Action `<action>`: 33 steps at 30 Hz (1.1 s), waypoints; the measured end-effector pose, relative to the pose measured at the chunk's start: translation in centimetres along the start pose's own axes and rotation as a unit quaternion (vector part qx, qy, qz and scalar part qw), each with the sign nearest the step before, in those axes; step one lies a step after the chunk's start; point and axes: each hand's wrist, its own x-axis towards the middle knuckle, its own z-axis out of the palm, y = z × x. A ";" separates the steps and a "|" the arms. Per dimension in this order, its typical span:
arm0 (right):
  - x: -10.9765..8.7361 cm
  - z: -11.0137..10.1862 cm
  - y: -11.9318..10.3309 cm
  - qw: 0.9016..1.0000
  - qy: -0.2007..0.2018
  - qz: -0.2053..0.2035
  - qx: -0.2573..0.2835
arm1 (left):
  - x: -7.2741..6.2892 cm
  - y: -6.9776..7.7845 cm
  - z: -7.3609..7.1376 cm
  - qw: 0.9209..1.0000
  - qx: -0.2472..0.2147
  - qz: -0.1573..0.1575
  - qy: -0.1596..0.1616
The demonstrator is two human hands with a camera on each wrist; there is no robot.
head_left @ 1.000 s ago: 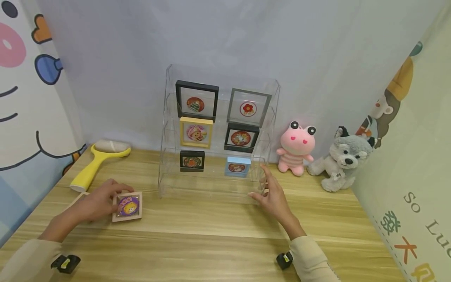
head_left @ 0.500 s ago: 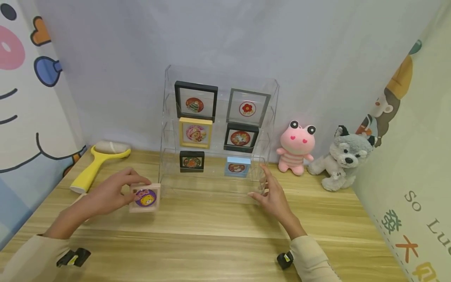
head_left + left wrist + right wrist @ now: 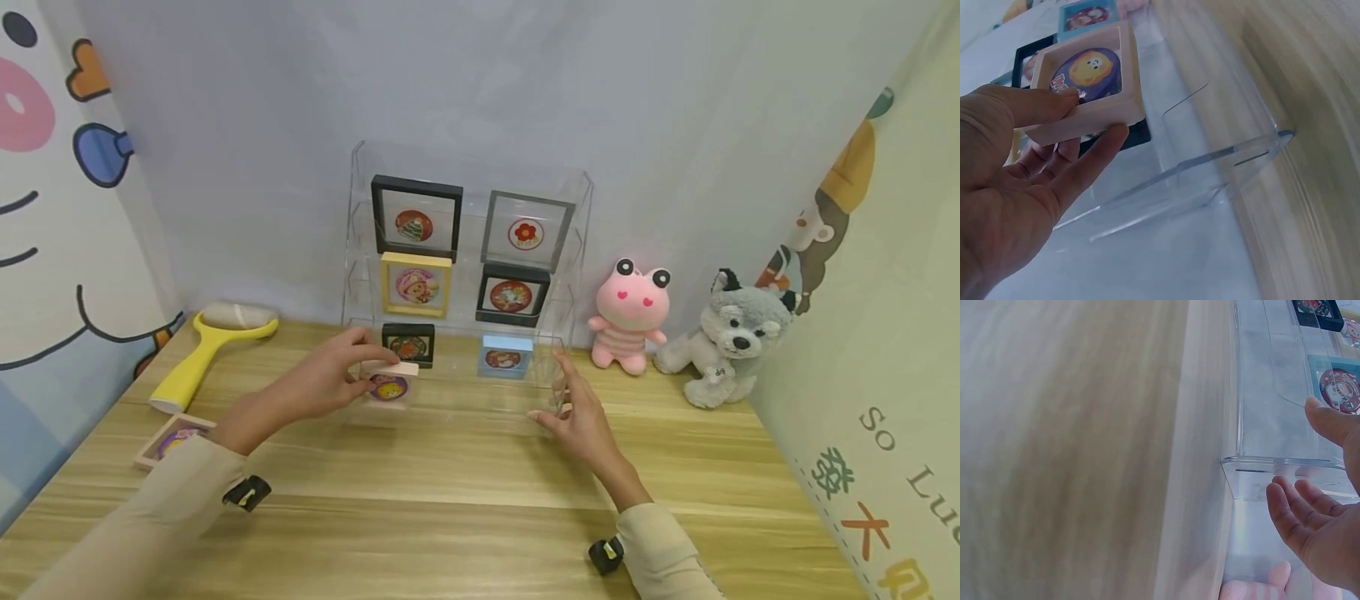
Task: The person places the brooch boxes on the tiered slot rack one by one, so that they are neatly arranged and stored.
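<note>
My left hand (image 3: 321,385) pinches a small pale pink picture frame (image 3: 390,389) with a purple round bear picture, thumb on its front and fingers behind. The frame is held in front of the lowest tier at the left of a clear acrylic display stand (image 3: 450,404), overlapping the small black frame (image 3: 408,342) there. In the left wrist view the pale frame (image 3: 1132,94) is tilted above the clear tier. My right hand (image 3: 587,425) is at the stand's right side, thumb toward the front and loosely bent fingers outside the side panel (image 3: 1285,464).
On the stand are a light blue frame (image 3: 506,356), a yellow frame (image 3: 416,285) and several dark or grey ones. Another pale frame (image 3: 153,450) lies at the table's left beside a yellow-handled lint roller (image 3: 195,358). A pink frog plush (image 3: 633,308) and grey dog plush (image 3: 738,337) sit right.
My left hand has lifted the pale pink frame from the table at the left and carried it right to the stand, uncovering the second pale frame. My right hand has stayed in place.
</note>
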 end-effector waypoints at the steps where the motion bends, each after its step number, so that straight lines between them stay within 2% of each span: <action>1: 0.0 0.0 0.0 1.000 0.001 0.000 0.000 | 0.4 -0.1 0.4 1.000 0.008 0.009 0.003; 4: 0.0 0.0 0.1 1.000 0.003 -0.001 0.000 | 1.2 -0.5 1.6 0.999 0.036 0.033 0.016; 9: 0.2 0.0 0.1 1.000 0.001 -0.002 0.003 | 1.6 -1.2 3.5 0.993 0.084 0.068 0.039; 13: 0.1 -0.1 0.1 1.000 -0.002 -0.001 0.005 | 1.6 -1.5 4.6 0.990 0.108 0.078 0.038; 19: 0.0 -0.1 0.1 1.000 -0.006 0.002 0.004 | 1.3 -1.7 5.5 0.989 0.130 0.069 0.026; 26: 0.0 0.0 0.1 1.000 -0.005 0.003 0.001 | 0.8 -1.8 5.8 0.992 0.121 0.034 0.023; 33: 0.1 0.2 0.2 1.000 0.001 -0.004 0.004 | 0.2 -1.9 6.0 0.993 0.113 0.013 0.042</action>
